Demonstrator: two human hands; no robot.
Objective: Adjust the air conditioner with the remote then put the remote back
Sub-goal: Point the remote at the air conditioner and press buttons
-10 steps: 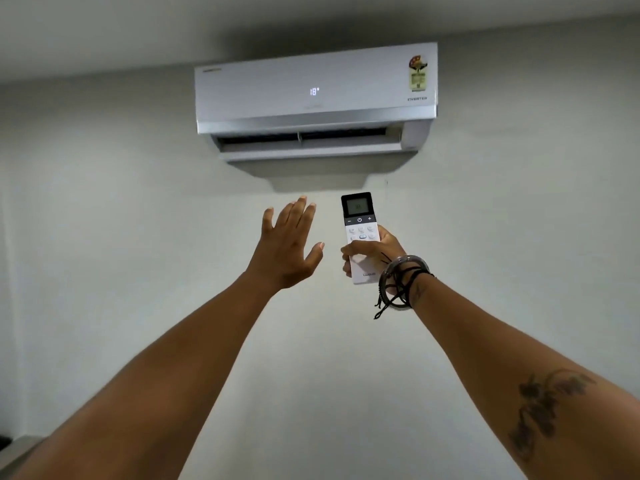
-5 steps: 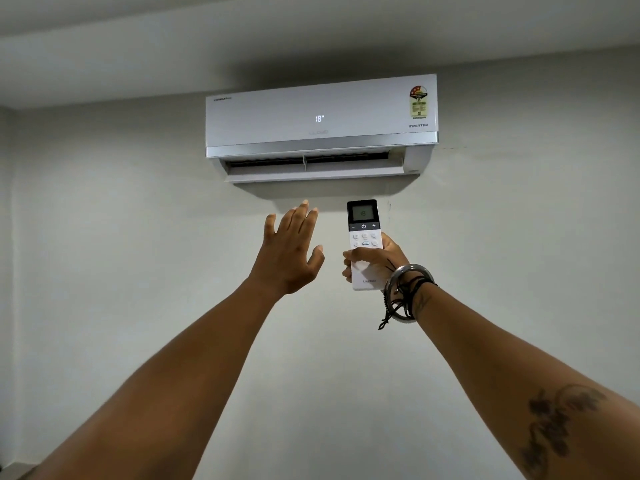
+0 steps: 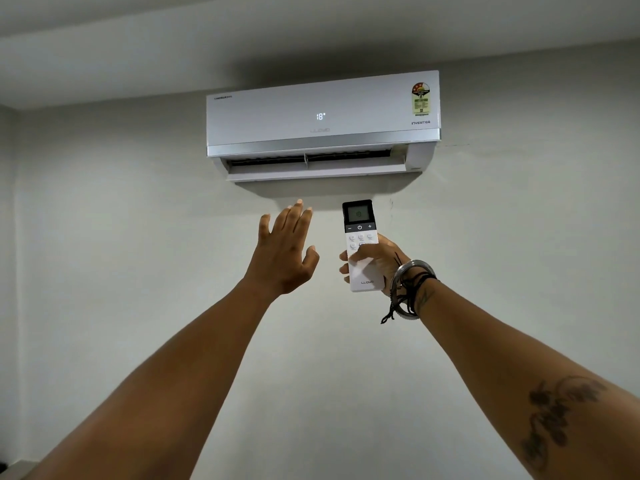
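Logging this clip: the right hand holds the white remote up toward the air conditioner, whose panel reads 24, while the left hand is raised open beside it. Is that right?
Not quite. In the head view the air conditioner panel reads 18, not 24. The rest stands: the right hand holds the white remote up toward it, and the left hand is raised open beside it.

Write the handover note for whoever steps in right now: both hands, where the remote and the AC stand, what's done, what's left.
Right hand: raised, fingers wrapped around the lower half of the white remote, thumb on the lower button rows; the remote points up at the unit.
Left hand: empty, open, fingers spread, held up below the air outlet, touching nothing.
Air conditioner: on the wall, high up, flap open, panel reads 18. The remote's screen is lit; its digits are too small to read for sure.
Done: remote in hand and aimed.
Left: finish the setting if 18 is not the target, then put the remote back. Its resting place is out of view.
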